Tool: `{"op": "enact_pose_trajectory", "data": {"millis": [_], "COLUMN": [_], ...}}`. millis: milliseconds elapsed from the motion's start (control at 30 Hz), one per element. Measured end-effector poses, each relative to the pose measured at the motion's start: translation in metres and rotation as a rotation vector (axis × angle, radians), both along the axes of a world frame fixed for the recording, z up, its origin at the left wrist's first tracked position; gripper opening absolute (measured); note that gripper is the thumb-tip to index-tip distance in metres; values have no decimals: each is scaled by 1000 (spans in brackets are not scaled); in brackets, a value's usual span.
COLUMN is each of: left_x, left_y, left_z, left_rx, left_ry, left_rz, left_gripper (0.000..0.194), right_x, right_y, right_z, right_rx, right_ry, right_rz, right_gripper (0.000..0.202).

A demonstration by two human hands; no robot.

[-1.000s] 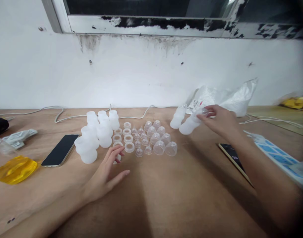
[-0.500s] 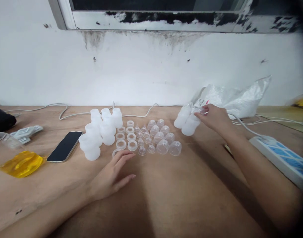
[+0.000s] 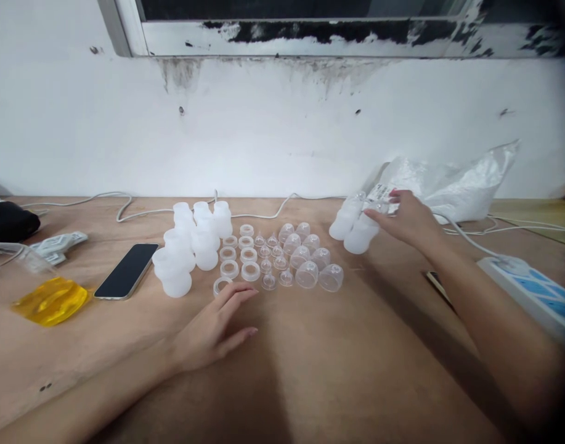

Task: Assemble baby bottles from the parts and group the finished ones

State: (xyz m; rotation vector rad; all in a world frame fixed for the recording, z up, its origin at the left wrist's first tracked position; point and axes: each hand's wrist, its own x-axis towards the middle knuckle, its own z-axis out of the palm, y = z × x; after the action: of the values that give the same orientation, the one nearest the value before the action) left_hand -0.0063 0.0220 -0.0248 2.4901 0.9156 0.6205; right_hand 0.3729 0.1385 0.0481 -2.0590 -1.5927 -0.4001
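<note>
My left hand lies on the wooden table with its fingers stretched out, just in front of a white collar ring. My right hand is at a capped baby bottle, thumb and fingers apart around the clear cap. That bottle stands upright beside other capped bottles. In the middle, several collar rings, clear teats and transparent dome caps sit in rows. Several open white bottles stand grouped to their left.
A phone and a yellow, clear-walled object lie at the left. A filled plastic bag leans at the back right, near a power strip. White cables run along the wall.
My right thumb and fingers have spread apart at the capped bottle's top. My left hand stays in place on the table. The view has shifted slightly.
</note>
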Motion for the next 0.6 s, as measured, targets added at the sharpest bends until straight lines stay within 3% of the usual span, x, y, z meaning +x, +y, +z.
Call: {"op": "enact_pose_trajectory", "data": {"millis": [100, 200, 300, 400, 500, 600], "left_x": [-2, -3, -5, -6, -7, -7], "left_y": [3, 6, 6, 7, 8, 10], "left_z": [3, 2, 0, -3, -4, -5], "left_rx": [78, 174, 189, 130, 61, 17], "left_ry": [97, 238, 319, 368, 387, 404], "left_rz": [-57, -149, -196, -243, -283, -303], "left_gripper": [54, 70, 77, 78, 78, 76], "right_x": [-25, -71, -114, -135, -136, -134], "right_y": [-23, -58, -92, -113, -118, -116], "right_z": [9, 4, -23, -58, -80, -84], "right_rx": [182, 284, -26, -326, -515, -578], "right_ry": [-8, -26, -150, -262, -247, -202], "right_rz": [101, 518, 927, 1157, 1196, 1175], "right_gripper": [64, 55, 59, 69, 69, 65]}}
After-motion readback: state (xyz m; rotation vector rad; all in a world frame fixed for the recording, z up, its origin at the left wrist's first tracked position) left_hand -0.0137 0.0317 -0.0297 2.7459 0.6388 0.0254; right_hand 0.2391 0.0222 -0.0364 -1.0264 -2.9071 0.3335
